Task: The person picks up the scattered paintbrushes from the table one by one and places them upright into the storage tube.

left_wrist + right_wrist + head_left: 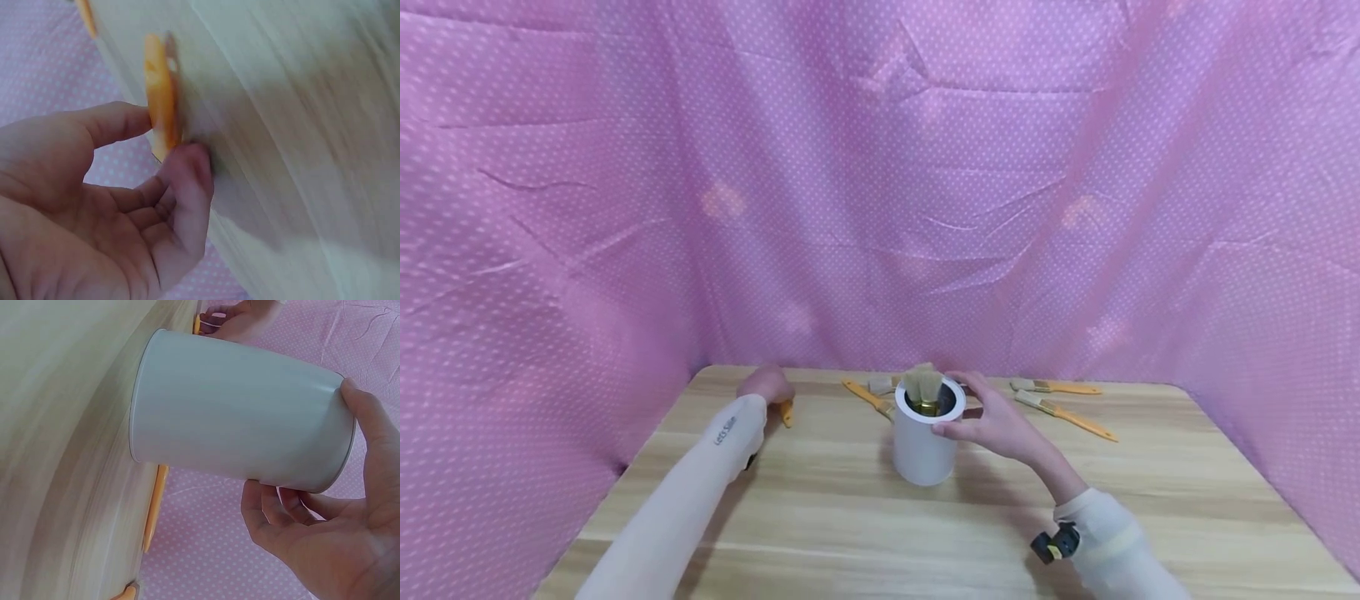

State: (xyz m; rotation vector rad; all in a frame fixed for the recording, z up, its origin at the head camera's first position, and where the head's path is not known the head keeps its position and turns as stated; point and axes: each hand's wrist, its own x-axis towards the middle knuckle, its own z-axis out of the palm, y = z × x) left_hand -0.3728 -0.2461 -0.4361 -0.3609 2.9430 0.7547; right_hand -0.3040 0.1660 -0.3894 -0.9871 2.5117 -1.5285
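Observation:
At the far left of the table, my left hand (767,384) pinches a paintbrush with an orange handle (786,413) between thumb and fingers. In the left wrist view that handle (160,94) sticks out past the thumb, close to the wood; the hand hides the bristle end. My right hand (1000,423) holds a white cylindrical can (925,457) near its top rim, with the thumb and fingers on different sides, as the right wrist view of the can (244,412) also shows. One paintbrush (922,385) stands in the can, pale bristles up.
Right of the can lie two orange-handled paintbrushes, one near the back edge (1071,388) and one slanted (1078,421). Behind the can's left side are another orange handle (867,394) and pale bristles (880,386). A pink dotted curtain (880,208) surrounds the wooden table (820,533).

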